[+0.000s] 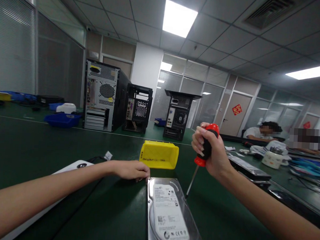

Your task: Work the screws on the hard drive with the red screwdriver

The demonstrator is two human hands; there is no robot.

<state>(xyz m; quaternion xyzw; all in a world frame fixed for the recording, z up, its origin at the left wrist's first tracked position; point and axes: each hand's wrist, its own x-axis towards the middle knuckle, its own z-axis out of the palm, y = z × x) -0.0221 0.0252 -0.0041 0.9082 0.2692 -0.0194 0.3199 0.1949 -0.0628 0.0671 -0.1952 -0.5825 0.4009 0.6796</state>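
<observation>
A silver hard drive (168, 210) with a white label lies flat on the green table (113, 200). My left hand (134, 170) rests at the drive's far left corner, its fingers curled; whether anything is between them is hidden. My right hand (210, 147) is wrapped round the red and black handle of a screwdriver (193, 181). The screwdriver is tilted, and its tip points down at the drive's right edge. Just beyond the drive, a yellow bin (159, 155) lies with its opening facing me.
Three computer cases (106, 95) stand at the back. A blue tray (62, 119) is at the left, a white device (51, 196) under my left forearm. More drives (250, 167) and a white jar (273, 157) lie right. People sit at the far right.
</observation>
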